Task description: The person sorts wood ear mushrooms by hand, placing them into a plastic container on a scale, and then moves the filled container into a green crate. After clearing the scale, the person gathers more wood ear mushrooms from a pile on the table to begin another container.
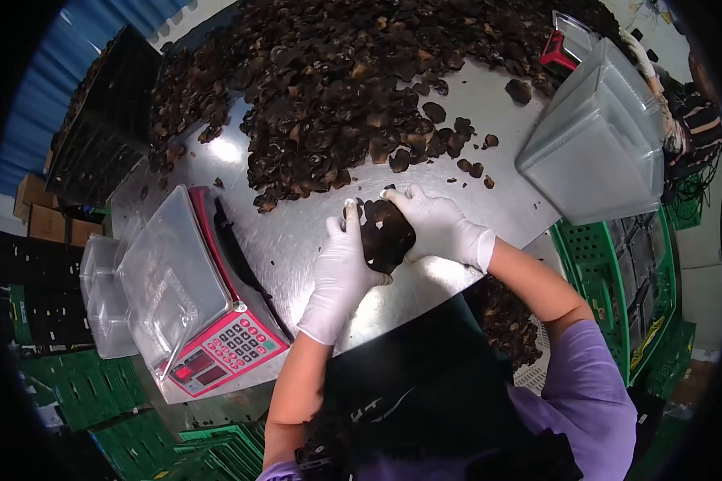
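My left hand (338, 268), in a white glove, presses against the left side of a clump of dark mushroom pieces (387, 239) over the metal table. From the other side my right hand (440, 227), gloved in white too, grips the same clump. The clump is nearly black, with a small pale spot. Just beyond my hands spreads a large heap of dark brown mushroom pieces (321, 104), with several loose ones on the table near its edge.
A red scale (237, 349) with a clear plastic tray on its pan stands left on the metal table (489, 200). Stacked clear plastic containers (598, 136) sit at the right, near another red scale (560, 53). Green crates (614, 280) stand right; a black crate (108, 120) is far left.
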`<state>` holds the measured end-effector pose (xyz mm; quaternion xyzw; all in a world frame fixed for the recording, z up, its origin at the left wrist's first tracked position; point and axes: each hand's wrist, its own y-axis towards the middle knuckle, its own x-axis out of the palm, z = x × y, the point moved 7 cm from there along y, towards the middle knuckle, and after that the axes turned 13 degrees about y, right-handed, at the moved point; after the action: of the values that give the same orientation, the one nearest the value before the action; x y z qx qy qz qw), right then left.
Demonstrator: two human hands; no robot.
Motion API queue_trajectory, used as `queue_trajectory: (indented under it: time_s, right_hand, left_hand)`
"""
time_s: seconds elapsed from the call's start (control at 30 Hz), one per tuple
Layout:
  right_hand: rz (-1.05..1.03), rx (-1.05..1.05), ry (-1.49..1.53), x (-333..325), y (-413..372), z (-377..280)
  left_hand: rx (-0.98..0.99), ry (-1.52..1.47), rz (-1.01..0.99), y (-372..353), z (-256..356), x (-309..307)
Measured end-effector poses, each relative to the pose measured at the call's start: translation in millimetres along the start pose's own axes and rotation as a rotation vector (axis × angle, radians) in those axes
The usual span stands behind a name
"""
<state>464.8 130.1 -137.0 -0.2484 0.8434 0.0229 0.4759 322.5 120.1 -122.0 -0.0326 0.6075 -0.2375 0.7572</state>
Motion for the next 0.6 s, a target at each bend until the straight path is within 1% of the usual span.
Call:
queue_trajectory:
  time_s: [0.03,0.07,0.13,0.2,0.23,0.27,0.3,0.33,0.37,0.4,0.43,0.5,0.57,0.6]
  right_hand:
    - [0.092,-0.083,0.089,-1.3,2.5,-1.4]
    - [0.091,-0.087,0.092,2.3,4.7,-1.8]
    - [0.14,-0.111,0.258,3.9,8.1,-5.1]
    - [0.178,-0.094,0.299,11.4,3.7,-5.2]
    - [0.254,-0.139,0.383,9.7,-1.7,-7.0]
    - [0.327,-0.185,0.468,6.8,-6.4,-9.2]
    - [0.309,-0.1,0.477,7.9,-7.2,-9.0]
    - [0.305,-0.102,0.475,10.9,-8.6,-11.1]
    - [0.347,-0.1,0.475,11.5,-10.2,-11.9]
    - [0.389,-0.101,0.473,10.7,-11.7,-13.8]
    - [0.385,-0.11,0.467,9.7,-12.9,-19.1]
    - [0.437,-0.117,0.558,-1.4,-15.8,-33.0]
    - [0.423,-0.151,0.539,-11.2,-14.4,-54.0]
    - [0.427,-0.159,0.517,-16.7,-10.5,-66.2]
  left_hand:
    - [-0.004,0.002,-0.002,3.3,0.3,0.5]
    - [0.022,-0.017,0.006,7.3,2.2,1.7]
    - [0.048,-0.035,0.02,10.2,4.3,3.9]
    - [0.066,-0.183,0.065,10.0,6.3,3.8]
    - [0.048,-0.25,0.133,7.4,5.6,4.2]
    - [0.046,-0.252,0.137,8.3,4.5,10.7]
    - [0.066,-0.304,0.181,9.1,3.0,15.9]
    - [0.086,-0.355,0.224,8.3,2.5,19.0]
    - [0.112,-0.397,0.319,4.3,4.1,14.6]
    - [0.11,-0.4,0.327,3.3,4.4,13.4]
    - [0.102,-0.395,0.314,2.1,4.2,11.3]
    - [0.071,-0.389,0.325,-2.6,1.2,5.0]
    - [0.131,-0.336,0.552,-18.4,-2.3,-17.4]
    - [0.091,-0.32,0.546,-29.1,-5.4,-34.6]
